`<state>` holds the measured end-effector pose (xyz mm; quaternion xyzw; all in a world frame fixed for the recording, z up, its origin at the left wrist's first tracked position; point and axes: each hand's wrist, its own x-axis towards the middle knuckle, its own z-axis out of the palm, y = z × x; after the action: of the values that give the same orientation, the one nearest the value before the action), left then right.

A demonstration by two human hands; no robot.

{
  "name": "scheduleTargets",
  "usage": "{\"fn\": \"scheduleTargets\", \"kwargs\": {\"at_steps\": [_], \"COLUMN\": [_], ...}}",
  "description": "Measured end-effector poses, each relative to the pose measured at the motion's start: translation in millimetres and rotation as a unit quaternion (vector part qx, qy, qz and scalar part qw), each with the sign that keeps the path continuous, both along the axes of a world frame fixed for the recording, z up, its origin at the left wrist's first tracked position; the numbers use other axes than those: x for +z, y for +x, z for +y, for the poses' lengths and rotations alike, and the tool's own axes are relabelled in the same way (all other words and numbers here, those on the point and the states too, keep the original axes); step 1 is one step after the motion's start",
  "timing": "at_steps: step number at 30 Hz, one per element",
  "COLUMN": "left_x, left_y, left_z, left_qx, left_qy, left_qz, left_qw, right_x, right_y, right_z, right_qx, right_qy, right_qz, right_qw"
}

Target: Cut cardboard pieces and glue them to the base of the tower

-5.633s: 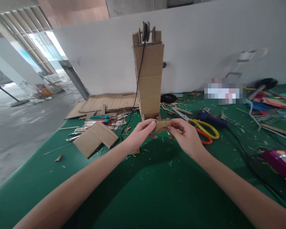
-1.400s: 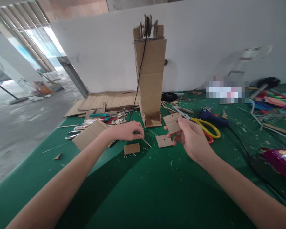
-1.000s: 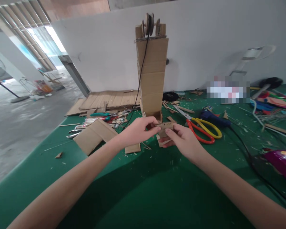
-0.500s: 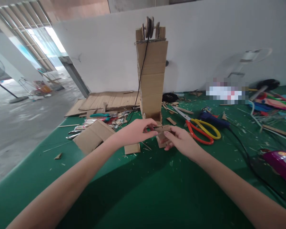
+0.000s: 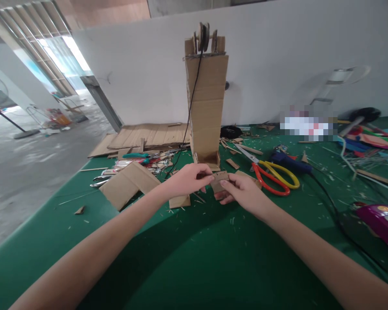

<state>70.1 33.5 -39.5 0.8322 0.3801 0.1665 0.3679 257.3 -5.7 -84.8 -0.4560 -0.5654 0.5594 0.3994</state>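
Observation:
My left hand and my right hand meet above the green table, both pinching a small cardboard piece. The left fingers press at its left edge; whether they also hold a thin stick is too small to tell. Just behind stands a tall cardboard tower with wheels at its top and a black cord hanging down its front. A small cardboard rectangle lies on the table under my left wrist.
Scissors with yellow and orange handles lie right of my hands, beside a blue glue gun with a black cable. Folded cardboard, tools and flat cardboard sheets lie to the left. A magenta object sits at the right edge.
My left hand left the table and joined the right hand at the cardboard piece. The pair of hands then sank slightly, with the piece turned flatter toward me.

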Motion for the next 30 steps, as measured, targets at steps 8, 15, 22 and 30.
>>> {"fn": "scheduleTargets", "kwargs": {"at_steps": [8,15,22,30], "left_x": [-4.2,-6.6,-17.8,-8.9], "left_y": [-7.3,-11.8,-19.5,-22.4], "left_z": [10.6,16.1,24.6,16.2], "left_qx": [0.041,0.011,0.013,-0.027], "left_qy": [-0.137,-0.216,-0.067,0.141], "left_qz": [-0.061,-0.137,-0.002,0.200], "left_qw": [0.988,0.967,0.998,0.969], "right_x": [6.6,-2.2,-3.2,1.5], "right_y": [0.7,8.0,13.6,25.9], "right_z": [0.5,-1.1,-2.4,6.4], "right_qx": [-0.026,-0.042,0.051,-0.035], "right_qy": [-0.005,0.306,0.324,0.391], "right_qz": [0.029,-0.222,-0.441,-0.492], "right_qw": [0.999,0.925,0.836,0.777]}}
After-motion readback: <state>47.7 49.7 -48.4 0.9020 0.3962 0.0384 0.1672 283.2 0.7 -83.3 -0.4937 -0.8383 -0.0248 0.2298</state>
